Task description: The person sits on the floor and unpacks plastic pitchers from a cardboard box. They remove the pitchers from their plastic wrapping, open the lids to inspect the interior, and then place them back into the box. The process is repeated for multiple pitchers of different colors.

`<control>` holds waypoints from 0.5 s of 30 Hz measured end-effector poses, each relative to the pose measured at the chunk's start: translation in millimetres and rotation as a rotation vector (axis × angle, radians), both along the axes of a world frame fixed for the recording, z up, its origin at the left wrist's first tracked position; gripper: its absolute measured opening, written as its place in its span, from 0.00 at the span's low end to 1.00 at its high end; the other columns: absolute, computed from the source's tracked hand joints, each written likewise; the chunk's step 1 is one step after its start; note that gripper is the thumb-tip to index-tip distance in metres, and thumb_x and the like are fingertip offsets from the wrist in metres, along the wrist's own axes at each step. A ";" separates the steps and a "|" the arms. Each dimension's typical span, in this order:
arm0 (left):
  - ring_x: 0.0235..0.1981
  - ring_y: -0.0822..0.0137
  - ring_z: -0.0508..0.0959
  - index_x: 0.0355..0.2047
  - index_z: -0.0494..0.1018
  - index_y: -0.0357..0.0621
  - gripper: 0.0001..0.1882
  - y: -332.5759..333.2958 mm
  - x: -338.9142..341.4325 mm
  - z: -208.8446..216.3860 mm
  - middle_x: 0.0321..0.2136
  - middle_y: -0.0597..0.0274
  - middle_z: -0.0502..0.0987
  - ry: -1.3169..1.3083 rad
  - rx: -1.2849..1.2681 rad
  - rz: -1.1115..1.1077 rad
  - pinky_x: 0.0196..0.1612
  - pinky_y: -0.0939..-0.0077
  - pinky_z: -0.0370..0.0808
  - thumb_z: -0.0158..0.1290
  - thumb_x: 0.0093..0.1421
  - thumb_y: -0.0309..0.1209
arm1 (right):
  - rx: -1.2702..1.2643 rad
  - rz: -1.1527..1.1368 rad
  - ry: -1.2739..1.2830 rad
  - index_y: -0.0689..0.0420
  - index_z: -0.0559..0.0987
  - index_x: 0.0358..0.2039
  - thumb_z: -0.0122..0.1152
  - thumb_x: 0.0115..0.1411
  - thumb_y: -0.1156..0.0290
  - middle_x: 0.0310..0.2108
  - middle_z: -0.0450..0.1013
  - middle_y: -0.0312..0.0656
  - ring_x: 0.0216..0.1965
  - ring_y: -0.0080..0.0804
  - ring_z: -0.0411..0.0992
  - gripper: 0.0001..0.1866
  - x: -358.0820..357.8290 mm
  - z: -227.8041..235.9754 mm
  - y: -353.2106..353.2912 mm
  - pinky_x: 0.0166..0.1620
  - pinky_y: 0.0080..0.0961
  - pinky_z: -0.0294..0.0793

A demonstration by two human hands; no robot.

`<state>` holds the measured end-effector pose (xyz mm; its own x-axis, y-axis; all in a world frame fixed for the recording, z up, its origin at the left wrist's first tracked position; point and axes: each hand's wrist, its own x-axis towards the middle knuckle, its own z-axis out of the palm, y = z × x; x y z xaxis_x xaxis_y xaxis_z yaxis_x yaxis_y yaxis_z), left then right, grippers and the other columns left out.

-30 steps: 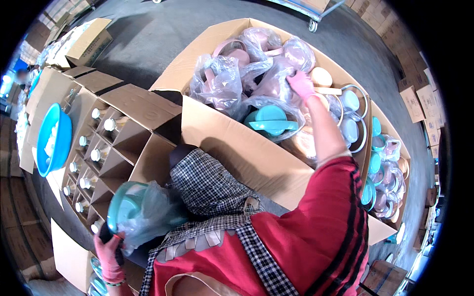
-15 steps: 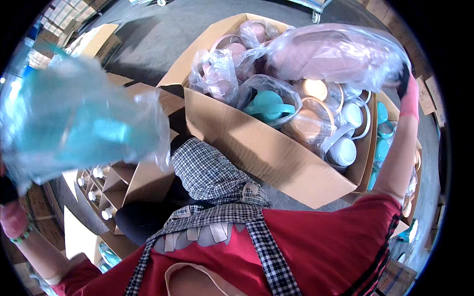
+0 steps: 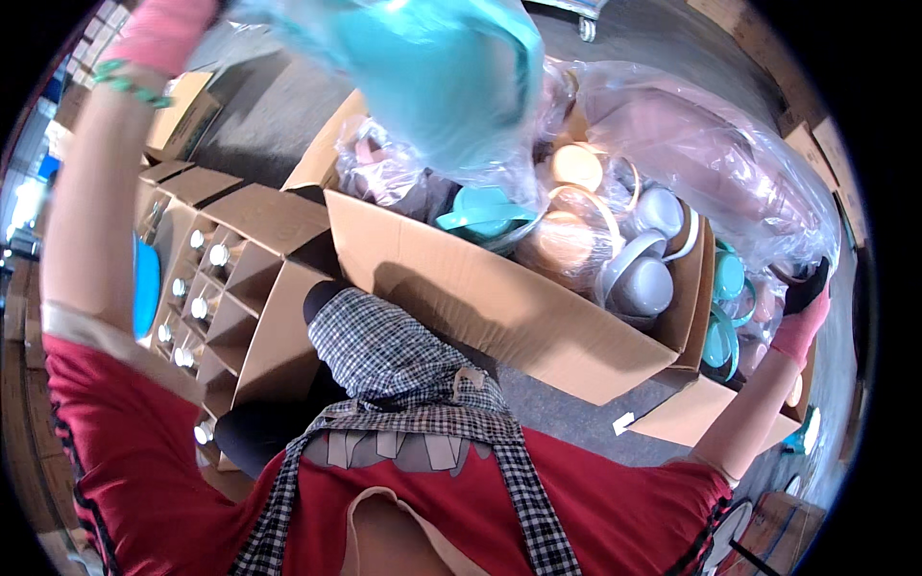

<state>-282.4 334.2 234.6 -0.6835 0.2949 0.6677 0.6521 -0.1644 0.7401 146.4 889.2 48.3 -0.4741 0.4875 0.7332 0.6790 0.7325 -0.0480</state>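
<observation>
At the top left edge, my left hand (image 3: 173, 29) wears a pink-cuffed glove; its fingers are mostly cut off by the frame. From it hangs a clear plastic bag with something teal inside (image 3: 442, 77), blurred, over the big carton (image 3: 499, 298). My right hand (image 3: 805, 293), in a black and pink glove, grips the end of a long plastic bag with pink contents (image 3: 682, 144) along the carton's far right side. Inside the carton are plastic-wrapped round-topped items with loop handles: a teal one (image 3: 485, 211), an orange one (image 3: 567, 240) and a grey one (image 3: 642, 286).
To the left stands a divided carton (image 3: 230, 317) holding several white-capped bottles. Another carton (image 3: 711, 413) with teal and pink items adjoins the big carton at right. A wheeled cart (image 3: 586, 24) stands at the far edge. My checked apron and knee are close to the carton.
My left hand has swung the teal bag from the left up and over the big carton. My right hand has moved down and outward, drawing the end of the pink bag with it.
</observation>
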 end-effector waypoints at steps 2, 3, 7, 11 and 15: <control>0.10 0.79 0.63 0.23 0.71 0.48 0.08 45.5 -1.0 -23.8 0.13 0.73 0.68 -0.354 0.031 -0.099 0.14 0.88 0.61 0.52 0.50 0.38 | -0.300 0.109 0.290 0.58 0.64 0.48 0.45 0.53 0.78 0.39 0.70 0.46 0.38 0.32 0.69 0.19 15.6 -14.1 1.5 0.39 0.25 0.69; 0.09 0.79 0.62 0.22 0.71 0.49 0.09 58.6 1.7 -38.8 0.12 0.74 0.68 -0.439 0.016 -0.139 0.13 0.88 0.60 0.53 0.49 0.39 | -0.224 0.063 0.203 0.57 0.65 0.47 0.45 0.52 0.78 0.39 0.70 0.47 0.38 0.34 0.69 0.20 11.4 -14.6 -16.2 0.38 0.26 0.69; 0.25 0.74 0.73 0.32 0.72 0.38 0.12 100.9 -4.6 -91.7 0.24 0.62 0.74 -0.133 -0.116 -0.278 0.26 0.83 0.70 0.54 0.47 0.32 | -0.023 0.048 0.034 0.55 0.67 0.45 0.47 0.47 0.80 0.37 0.69 0.52 0.37 0.45 0.69 0.21 9.1 0.0 -71.9 0.37 0.31 0.68; 0.34 0.66 0.72 0.40 0.68 0.35 0.19 132.2 -8.1 -93.1 0.33 0.56 0.74 0.188 -0.668 -0.271 0.38 0.75 0.69 0.51 0.46 0.29 | -0.031 -0.082 -0.045 0.55 0.67 0.45 0.46 0.47 0.81 0.37 0.69 0.53 0.39 0.49 0.68 0.22 16.7 5.5 -92.2 0.38 0.34 0.68; 0.36 0.60 0.73 0.40 0.69 0.40 0.17 151.5 -31.8 -72.3 0.35 0.53 0.73 0.756 -1.041 -0.206 0.41 0.72 0.69 0.50 0.47 0.28 | -0.149 0.028 0.040 0.55 0.68 0.44 0.49 0.46 0.79 0.37 0.69 0.51 0.36 0.47 0.69 0.22 11.7 7.8 -96.1 0.37 0.34 0.68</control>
<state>-314.2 485.7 162.4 -0.1219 0.9577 0.2608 0.9925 0.1145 0.0434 158.1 793.1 56.1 -0.4613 0.5792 0.6721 0.6536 0.7341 -0.1840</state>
